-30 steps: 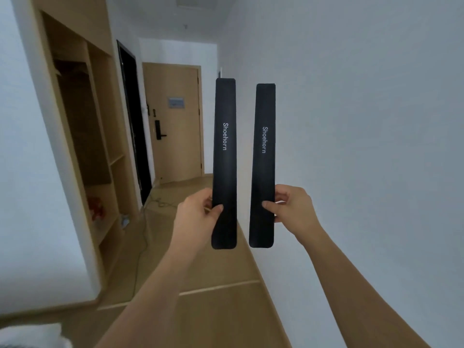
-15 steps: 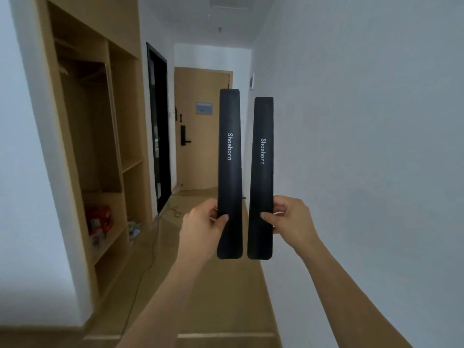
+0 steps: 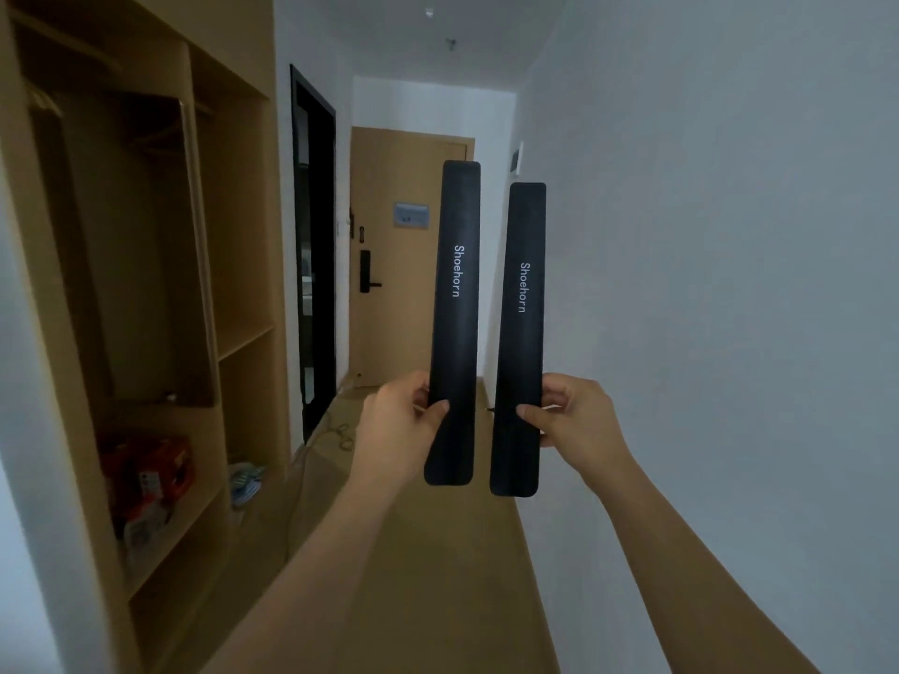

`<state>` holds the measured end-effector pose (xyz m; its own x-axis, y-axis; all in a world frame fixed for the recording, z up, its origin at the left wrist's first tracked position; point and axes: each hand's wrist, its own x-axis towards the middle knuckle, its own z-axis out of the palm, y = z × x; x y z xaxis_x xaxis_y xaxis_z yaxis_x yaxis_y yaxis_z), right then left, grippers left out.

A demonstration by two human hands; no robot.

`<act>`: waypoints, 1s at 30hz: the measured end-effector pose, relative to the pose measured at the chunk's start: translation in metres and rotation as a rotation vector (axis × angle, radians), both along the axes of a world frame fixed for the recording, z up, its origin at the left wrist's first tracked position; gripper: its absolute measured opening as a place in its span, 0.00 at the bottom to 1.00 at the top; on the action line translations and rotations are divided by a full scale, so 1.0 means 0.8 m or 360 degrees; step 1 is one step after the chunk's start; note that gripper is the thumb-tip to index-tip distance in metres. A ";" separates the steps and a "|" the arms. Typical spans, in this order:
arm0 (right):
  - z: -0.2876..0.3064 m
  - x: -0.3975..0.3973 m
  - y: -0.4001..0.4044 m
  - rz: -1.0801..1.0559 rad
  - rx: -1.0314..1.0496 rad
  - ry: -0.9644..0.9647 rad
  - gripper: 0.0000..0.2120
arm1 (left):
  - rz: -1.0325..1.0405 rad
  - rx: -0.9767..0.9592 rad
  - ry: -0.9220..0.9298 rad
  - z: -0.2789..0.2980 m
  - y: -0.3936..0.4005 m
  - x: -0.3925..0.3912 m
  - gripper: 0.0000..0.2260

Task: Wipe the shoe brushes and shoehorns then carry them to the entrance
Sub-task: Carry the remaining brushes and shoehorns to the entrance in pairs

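Observation:
Two long black shoehorns, each printed "Shoehorn" in white, stand upright side by side in front of me. My left hand [image 3: 396, 423] pinches the left shoehorn [image 3: 455, 323] near its lower end, thumb on the front. My right hand [image 3: 576, 418] pinches the right shoehorn [image 3: 520, 338] the same way. A narrow gap separates the two shoehorns. No shoe brush is in view.
A corridor with a tan floor [image 3: 438, 576] runs ahead to a wooden entrance door [image 3: 389, 284] with a black lock. An open wooden wardrobe [image 3: 160, 294] lines the left, holding a red box [image 3: 151, 474]. A dark doorway [image 3: 314, 255] follows it. A white wall [image 3: 705, 284] runs along the right.
The view has advanced down the corridor; the wardrobe and entrance door are closer. Both hands keep the same hold on the shoehorns, which stay upright.

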<state>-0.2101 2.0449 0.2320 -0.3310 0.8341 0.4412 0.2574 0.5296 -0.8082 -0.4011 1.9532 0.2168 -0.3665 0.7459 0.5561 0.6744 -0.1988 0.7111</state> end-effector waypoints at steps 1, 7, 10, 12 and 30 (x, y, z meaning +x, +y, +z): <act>0.002 -0.016 0.024 0.0004 -0.0006 0.0014 0.10 | -0.0004 -0.0006 0.0008 0.005 0.023 -0.016 0.06; -0.013 -0.096 0.154 0.0080 -0.0063 0.0094 0.11 | 0.0010 -0.0044 0.0019 0.002 0.137 -0.092 0.07; -0.026 -0.136 0.222 0.0146 -0.0074 0.0105 0.11 | 0.0071 -0.0043 0.0032 -0.008 0.194 -0.129 0.07; -0.033 -0.161 0.271 0.0195 -0.0084 0.0123 0.11 | 0.0104 -0.0048 0.0027 -0.015 0.236 -0.153 0.06; -0.020 -0.446 0.699 0.0771 -0.0208 0.0101 0.15 | 0.0520 -0.0052 0.0044 -0.020 0.609 -0.396 0.05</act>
<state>-0.5672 2.6045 0.2158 -0.6697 0.6411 0.3748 -0.0444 0.4692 -0.8819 -0.7176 2.4400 0.2006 -0.5744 0.6091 0.5468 0.7179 0.0538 0.6941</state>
